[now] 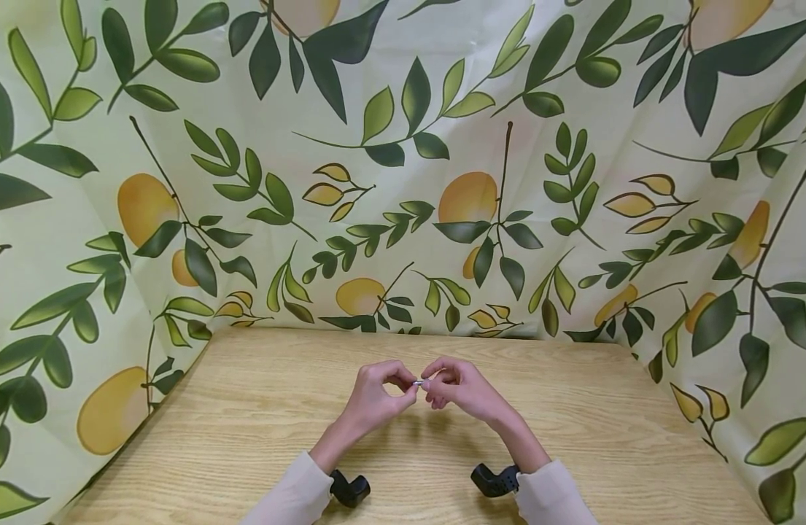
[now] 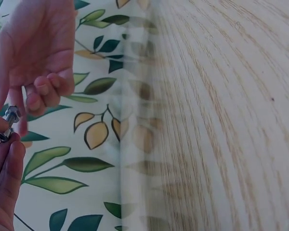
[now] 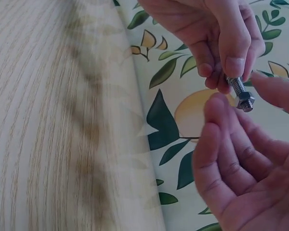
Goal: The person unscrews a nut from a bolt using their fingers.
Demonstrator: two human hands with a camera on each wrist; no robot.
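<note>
Head view bright, with faint sheen on the backdrop (image 1: pixel 403 171) toward one o'clock, soft table (image 1: pixel 245 415) shadows near six — wrist views dimmer, partly smeared.

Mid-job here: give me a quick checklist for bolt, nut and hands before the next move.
1. Left hand holding the bolt: ok, pinched near one end.
2. Nut on the bolt's thread: ok, near the far end.
3. Right hand gripping the nut: not ok, its thumb stands apart.
4. Sleeves clear of the bolt: ok, well back.
5. Nut turning freely: cannot tell from stills.
</note>
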